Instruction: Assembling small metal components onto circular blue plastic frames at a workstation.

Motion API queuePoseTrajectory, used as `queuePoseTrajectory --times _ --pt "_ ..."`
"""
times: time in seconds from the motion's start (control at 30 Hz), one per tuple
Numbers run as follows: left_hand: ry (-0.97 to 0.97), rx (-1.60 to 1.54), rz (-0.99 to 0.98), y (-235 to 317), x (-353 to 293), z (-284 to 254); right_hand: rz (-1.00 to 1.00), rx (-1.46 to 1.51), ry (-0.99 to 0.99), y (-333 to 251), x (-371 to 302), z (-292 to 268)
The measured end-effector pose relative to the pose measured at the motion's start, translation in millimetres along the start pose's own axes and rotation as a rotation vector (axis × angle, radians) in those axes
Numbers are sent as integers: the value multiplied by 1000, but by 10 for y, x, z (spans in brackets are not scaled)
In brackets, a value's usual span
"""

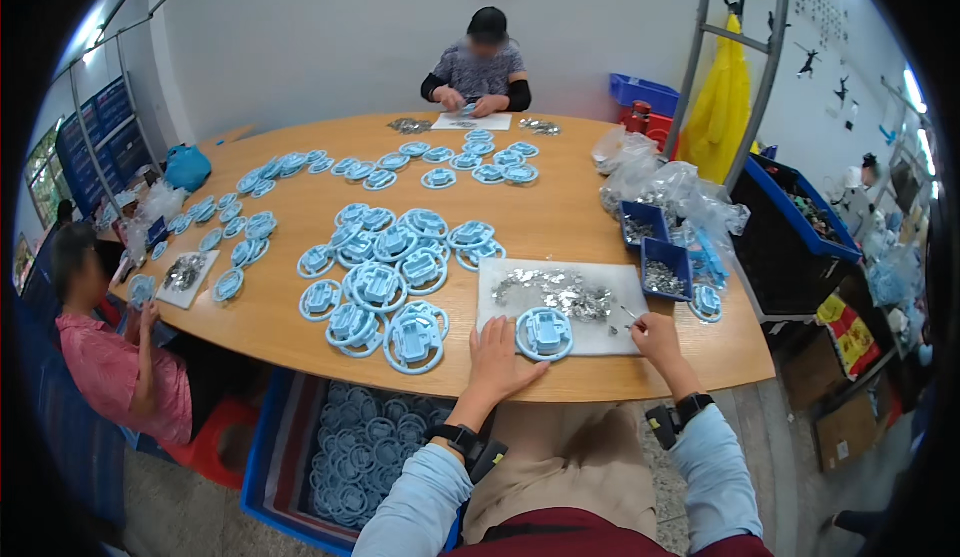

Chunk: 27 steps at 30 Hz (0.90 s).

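A light blue round plastic part [546, 334], with a boxy raised centre inside a ring, lies on a white board [490, 302] in front of me. My left hand [498, 359] rests flat at its left edge, fingers stretched out and thumb along the lower rim. My right hand [657, 339] is closed around a thin metal tool [628, 311], its tip pointing up-left over the board; its exact kind is too small to tell. Small shiny metal pieces [575, 295] lie scattered across the board's upper half.
Left of the board sit piles of similar blue parts [378, 285]. Two dark blue bins [664, 269] of small metal pieces and clear plastic bags [650, 177] stand right. A blue crate [262, 477] full of parts is below the table edge. Two people work at the table [600, 389], far and left.
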<state>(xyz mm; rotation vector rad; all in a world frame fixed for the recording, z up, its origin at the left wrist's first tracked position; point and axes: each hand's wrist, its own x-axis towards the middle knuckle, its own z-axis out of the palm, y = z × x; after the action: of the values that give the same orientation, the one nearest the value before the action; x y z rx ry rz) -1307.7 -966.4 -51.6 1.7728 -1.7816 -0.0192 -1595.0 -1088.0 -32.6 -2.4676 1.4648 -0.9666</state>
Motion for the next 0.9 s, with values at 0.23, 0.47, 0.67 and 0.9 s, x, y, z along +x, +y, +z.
queuePoseTrajectory --times 0.23,0.47,0.67,0.9 --pt "-19 -1 -11 -69 -111 -42 121 -189 -75 -132 216 305" --pt "42 -18 -8 -82 -113 -52 203 -56 39 64 339 -236" --pt "30 -7 -7 -65 -90 -71 217 -33 81 547 398 -572" --pt "-4 10 -33 -62 -107 -90 224 -212 -128 697 925 -284"
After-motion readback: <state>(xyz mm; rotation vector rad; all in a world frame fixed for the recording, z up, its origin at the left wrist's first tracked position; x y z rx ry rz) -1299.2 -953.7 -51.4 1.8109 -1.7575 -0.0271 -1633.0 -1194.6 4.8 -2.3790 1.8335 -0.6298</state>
